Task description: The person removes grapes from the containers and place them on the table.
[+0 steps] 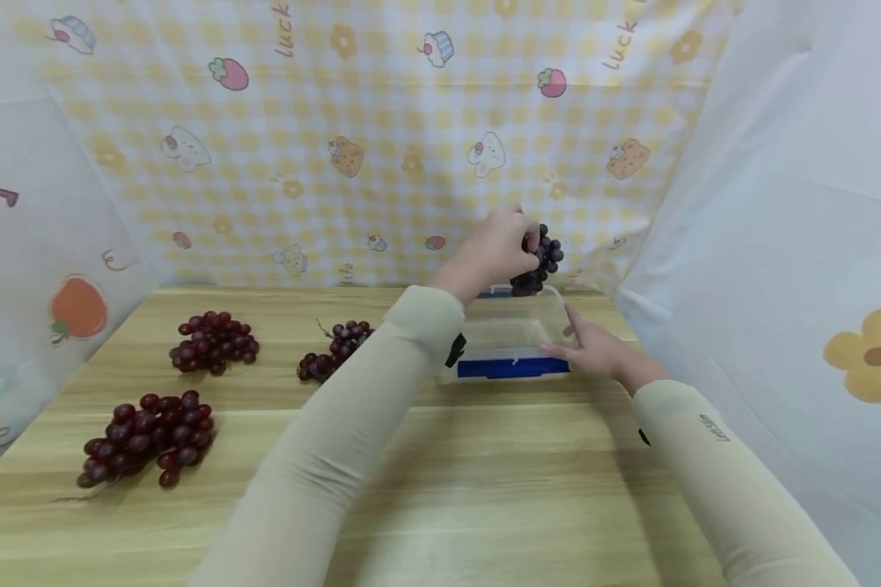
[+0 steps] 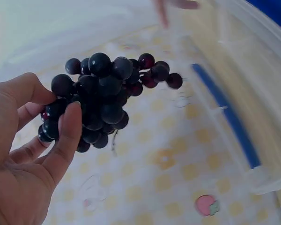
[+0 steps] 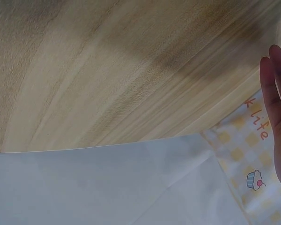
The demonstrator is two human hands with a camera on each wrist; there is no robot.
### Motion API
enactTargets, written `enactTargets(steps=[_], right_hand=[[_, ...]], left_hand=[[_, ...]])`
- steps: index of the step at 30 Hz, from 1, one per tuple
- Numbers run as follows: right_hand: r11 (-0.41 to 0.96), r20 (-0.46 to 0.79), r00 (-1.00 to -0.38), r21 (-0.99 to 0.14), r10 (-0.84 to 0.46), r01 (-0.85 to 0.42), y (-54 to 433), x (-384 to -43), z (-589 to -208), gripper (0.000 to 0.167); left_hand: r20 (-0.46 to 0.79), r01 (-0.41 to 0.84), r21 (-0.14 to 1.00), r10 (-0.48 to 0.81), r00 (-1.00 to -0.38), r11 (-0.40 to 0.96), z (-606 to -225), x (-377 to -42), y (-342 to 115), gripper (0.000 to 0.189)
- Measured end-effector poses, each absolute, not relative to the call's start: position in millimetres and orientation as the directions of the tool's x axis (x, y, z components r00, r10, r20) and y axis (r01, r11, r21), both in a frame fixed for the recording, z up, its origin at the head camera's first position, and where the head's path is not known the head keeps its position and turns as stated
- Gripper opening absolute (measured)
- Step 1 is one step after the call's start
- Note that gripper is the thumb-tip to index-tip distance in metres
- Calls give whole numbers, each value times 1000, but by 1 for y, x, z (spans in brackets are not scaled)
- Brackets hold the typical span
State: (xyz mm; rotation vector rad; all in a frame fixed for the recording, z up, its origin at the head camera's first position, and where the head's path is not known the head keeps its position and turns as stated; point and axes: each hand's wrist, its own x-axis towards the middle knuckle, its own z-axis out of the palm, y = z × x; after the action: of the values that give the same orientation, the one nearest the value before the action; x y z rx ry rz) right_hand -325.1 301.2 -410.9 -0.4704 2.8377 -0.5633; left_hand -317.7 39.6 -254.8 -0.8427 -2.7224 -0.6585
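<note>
A bunch of dark grapes [image 1: 551,254] hangs from my left hand [image 1: 493,251], raised over the far right part of a clear plastic container [image 1: 477,352]. In the left wrist view, thumb and fingers pinch one end of the grapes [image 2: 110,86], and the other end sticks out free. The container stands on the table with a blue latch [image 1: 514,368] along its front. My right hand [image 1: 598,350] rests against its right side, thumb by the front corner and fingers along the wall. The right wrist view shows straight fingers [image 3: 270,89].
Three more grape bunches lie on the wooden table [image 1: 499,489]: one at the back left [image 1: 214,341], one at the front left [image 1: 150,436], and one [image 1: 338,346] partly behind my left sleeve. A patterned cloth [image 1: 382,106] hangs behind; white cloth [image 1: 763,204] borders the right.
</note>
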Motion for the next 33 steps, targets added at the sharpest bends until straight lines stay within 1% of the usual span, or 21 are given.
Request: enactTargets(steps=[4, 8, 15, 19, 28, 33], right_hand=[[875, -134, -927, -399, -351, -274, 303, -326, -411, 117], [876, -115, -928, -387, -355, -287, 302, -326, -412, 116], [875, -129, -926, -394, -355, -280, 303, -323, -413, 119], [875, -120, -927, -392, -355, -284, 303, -323, -412, 117], [879, -124, -926, -381, -356, -287, 302, -323, -413, 118], [878, -119, -927, -383, -356, -287, 303, -325, -415, 118]], left_hand=[[388, 566, 387, 429, -816, 727, -244, -302, 31, 4], [442, 567, 382, 395, -806, 730, -240, -284, 20, 3], [551, 592, 343, 354, -756, 729, -255, -251, 2, 9], [600, 599, 349, 320, -734, 721, -264, -234, -10, 8], [651, 592, 390, 243, -719, 705, -278, -201, -35, 8], [697, 611, 379, 220, -683, 695, -284, -184, -45, 9]])
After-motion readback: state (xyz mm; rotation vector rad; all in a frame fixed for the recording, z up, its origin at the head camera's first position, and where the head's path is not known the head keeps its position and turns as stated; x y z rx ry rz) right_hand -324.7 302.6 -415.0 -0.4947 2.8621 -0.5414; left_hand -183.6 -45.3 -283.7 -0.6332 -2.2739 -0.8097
